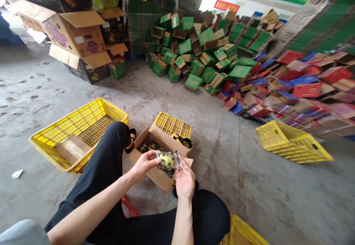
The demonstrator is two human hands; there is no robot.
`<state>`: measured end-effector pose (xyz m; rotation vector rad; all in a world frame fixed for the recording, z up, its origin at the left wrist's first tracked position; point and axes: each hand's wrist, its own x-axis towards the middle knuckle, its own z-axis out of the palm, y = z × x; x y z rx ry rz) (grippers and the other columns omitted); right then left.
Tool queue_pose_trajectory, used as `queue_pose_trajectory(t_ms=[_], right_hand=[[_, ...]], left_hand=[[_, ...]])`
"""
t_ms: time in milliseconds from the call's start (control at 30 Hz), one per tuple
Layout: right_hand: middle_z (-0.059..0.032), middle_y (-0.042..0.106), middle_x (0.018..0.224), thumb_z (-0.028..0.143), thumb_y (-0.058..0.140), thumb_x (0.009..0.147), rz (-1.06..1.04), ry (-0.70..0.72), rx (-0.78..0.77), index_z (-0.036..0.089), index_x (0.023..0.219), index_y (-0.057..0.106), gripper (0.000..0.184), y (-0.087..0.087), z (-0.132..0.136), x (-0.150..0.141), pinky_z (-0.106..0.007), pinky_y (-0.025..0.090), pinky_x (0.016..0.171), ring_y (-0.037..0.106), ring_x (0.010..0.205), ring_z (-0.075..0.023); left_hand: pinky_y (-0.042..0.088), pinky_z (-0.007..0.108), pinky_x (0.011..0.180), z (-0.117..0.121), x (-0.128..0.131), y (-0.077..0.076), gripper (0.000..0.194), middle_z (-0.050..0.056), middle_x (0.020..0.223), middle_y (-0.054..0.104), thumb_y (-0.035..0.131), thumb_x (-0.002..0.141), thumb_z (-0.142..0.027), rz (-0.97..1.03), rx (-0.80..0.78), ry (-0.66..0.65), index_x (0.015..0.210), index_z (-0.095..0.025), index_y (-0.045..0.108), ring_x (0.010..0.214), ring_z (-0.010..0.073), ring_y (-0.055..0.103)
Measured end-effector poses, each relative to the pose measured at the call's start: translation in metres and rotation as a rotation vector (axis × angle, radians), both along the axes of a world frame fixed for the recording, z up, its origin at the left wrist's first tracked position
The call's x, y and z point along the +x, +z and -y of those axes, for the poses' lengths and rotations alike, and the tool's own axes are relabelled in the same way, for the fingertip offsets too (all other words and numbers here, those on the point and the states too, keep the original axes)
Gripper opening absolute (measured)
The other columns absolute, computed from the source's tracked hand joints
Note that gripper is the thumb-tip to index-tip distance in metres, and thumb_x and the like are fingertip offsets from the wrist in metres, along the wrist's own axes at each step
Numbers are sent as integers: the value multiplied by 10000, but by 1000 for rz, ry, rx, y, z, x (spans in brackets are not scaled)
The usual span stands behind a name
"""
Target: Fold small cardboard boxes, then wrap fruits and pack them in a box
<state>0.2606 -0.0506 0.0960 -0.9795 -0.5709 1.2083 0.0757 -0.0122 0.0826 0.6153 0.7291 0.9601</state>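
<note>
Between both my hands is a yellow, black-spotted item in a clear plastic wrapper (167, 160). My left hand (144, 164) pinches its left end with thumb and fingers. At the right end, my right hand (185, 180) grips the crinkled wrapper, palm turned up. Directly below is an open cardboard box (159, 179) with its flaps spread. Inside lie more wrapped spotted items (148, 147), partly hidden by my hands. A tape dispenser (183, 140) with a yellow part rests just behind the box, on an upturned yellow crate (176, 123).
A large yellow crate (74, 121) holding a flattened carton (72, 148) stands left of my leg. Another yellow crate (294, 141) lies on the right. Green boxes (191, 64) and red and blue boxes (299, 86) are heaped behind. Large cartons (77, 34) are stacked back left.
</note>
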Motion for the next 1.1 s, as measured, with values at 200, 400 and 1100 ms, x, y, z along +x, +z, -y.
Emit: queue_pose_trajectory(t_ms=[200, 400, 1100], right_hand=[[-136, 723, 1319, 351, 718, 781, 42, -41, 1, 207, 1070, 825, 340, -1, 1, -1, -523, 484, 1106, 622, 1315, -350], [-131, 741, 1285, 346, 732, 775, 20, -56, 3, 210, 1046, 833, 320, -4, 0, 0, -529, 461, 1138, 632, 1303, -340], [-110, 747, 1280, 341, 893, 669, 138, -298, -115, 207, 1067, 805, 429, 13, 24, -54, -374, 616, 903, 699, 1186, -287]], left_hand=[[497, 264, 873, 1, 0, -3, 633, 85, 1052, 766, 967, 650, -446, 16, -12, -42, 1157, -164, 713, 957, 197, 695], [511, 266, 835, 2, 1, -3, 612, 84, 1079, 754, 970, 644, -441, 18, -48, -33, 1128, -174, 708, 916, 183, 699], [474, 249, 680, 5, -23, 34, 561, 57, 825, 748, 952, 599, -550, -13, 26, 76, 917, -129, 760, 679, 130, 650]])
